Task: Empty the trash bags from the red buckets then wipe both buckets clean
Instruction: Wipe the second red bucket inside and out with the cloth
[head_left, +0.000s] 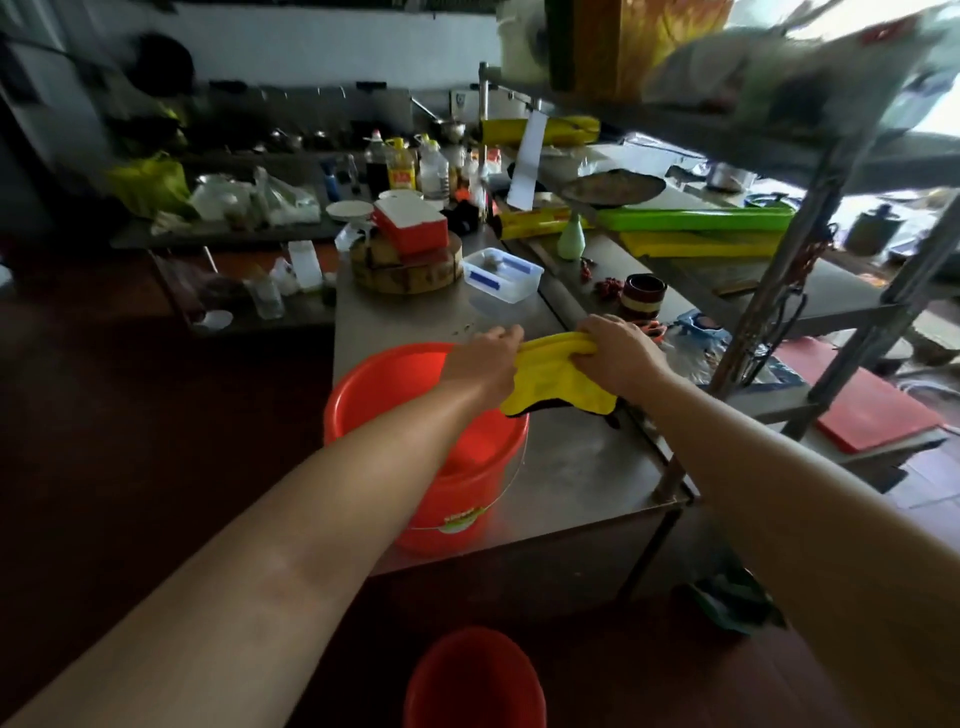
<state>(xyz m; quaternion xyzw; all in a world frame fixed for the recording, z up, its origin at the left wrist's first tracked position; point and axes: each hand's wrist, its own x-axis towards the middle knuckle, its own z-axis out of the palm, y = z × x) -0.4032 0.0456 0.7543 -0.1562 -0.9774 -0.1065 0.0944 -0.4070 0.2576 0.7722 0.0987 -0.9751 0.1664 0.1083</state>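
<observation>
The left hand (485, 358) and the right hand (618, 356) are each gripping one end of a yellow cloth (556, 382), fingers curled round it, just above the stainless steel table (571, 467). One red bucket (457, 499) is standing upright on the table, beneath the left forearm. A second red bucket (467, 680) is standing on the floor below.

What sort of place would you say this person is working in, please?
Most likely a working kitchen, perhaps a restaurant's. It has a stainless steel table, a cluster of oil and sauce bottles behind it, and a thick round chopping block on top.
</observation>
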